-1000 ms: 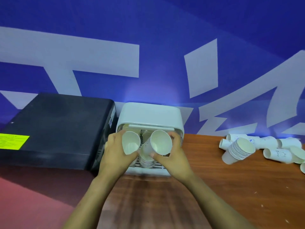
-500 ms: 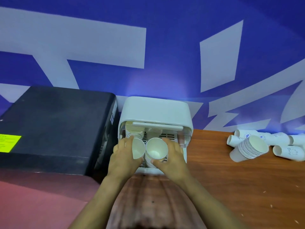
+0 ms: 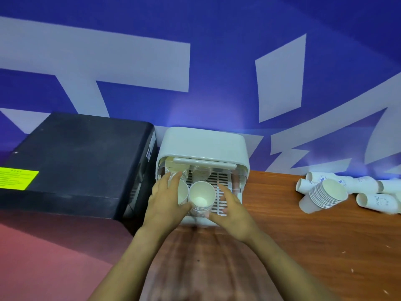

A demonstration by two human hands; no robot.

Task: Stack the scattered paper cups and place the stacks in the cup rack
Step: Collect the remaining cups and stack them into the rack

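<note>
From the head camera, the left hand (image 3: 166, 203) curls around a cup stack (image 3: 183, 192) at the front left of the white cup rack (image 3: 202, 146). The right hand (image 3: 233, 210) lies relaxed, fingers loose, beside a second stack (image 3: 201, 199) standing on the rack's slotted tray. More loose cups (image 3: 325, 195) lie on the wooden desk (image 3: 282, 235), far right.

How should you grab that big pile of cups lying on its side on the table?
Wrap a hand round the middle of the cup stack, coming down from above. It lies tilted on the wooden table, open mouth toward the camera, so its round sides are bare on top. The layered rims near the mouth give fingers a ridge to catch. Loose cups crowd its right side, so the top is probably easier.
</note>
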